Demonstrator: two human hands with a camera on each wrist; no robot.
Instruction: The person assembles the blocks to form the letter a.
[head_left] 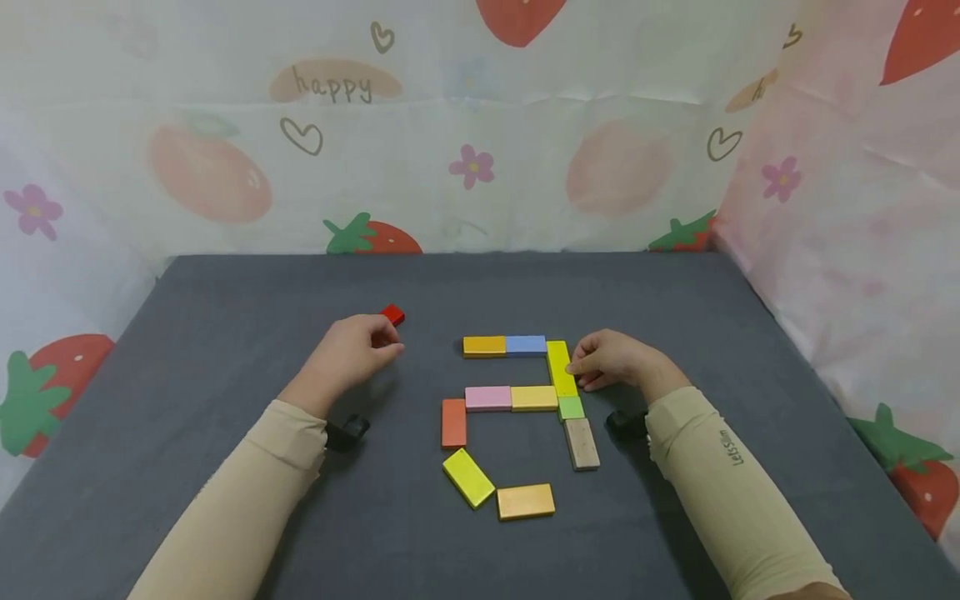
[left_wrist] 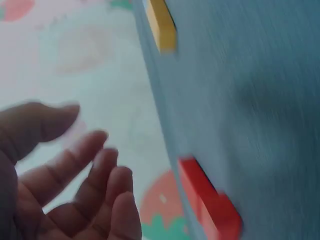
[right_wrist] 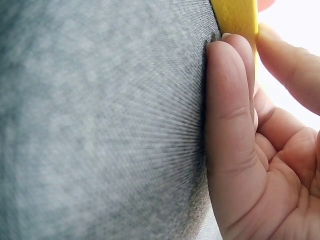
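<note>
My left hand (head_left: 352,354) hovers over the table beside a red block (head_left: 393,314), which it partly hides in the head view. Its fingers are loosely bent and apart, with nothing between them in the left wrist view. There the red blocks (left_wrist: 210,202) look like two together, though blurred. With its thumb, my right hand (head_left: 618,362) touches the right edge of a long yellow block (head_left: 560,367). Its other fingers lie beside that block, low on the table. A blue block (head_left: 526,344) and a green block (head_left: 571,407) adjoin the yellow one's ends.
An orange-yellow block (head_left: 484,347) adjoins the blue one. Lower lie pink (head_left: 487,398), tan-yellow (head_left: 534,398), orange-red (head_left: 453,423), bright yellow (head_left: 468,477), light orange (head_left: 526,502) and wooden (head_left: 582,443) blocks. A printed curtain (head_left: 472,125) hangs behind the dark table (head_left: 187,333).
</note>
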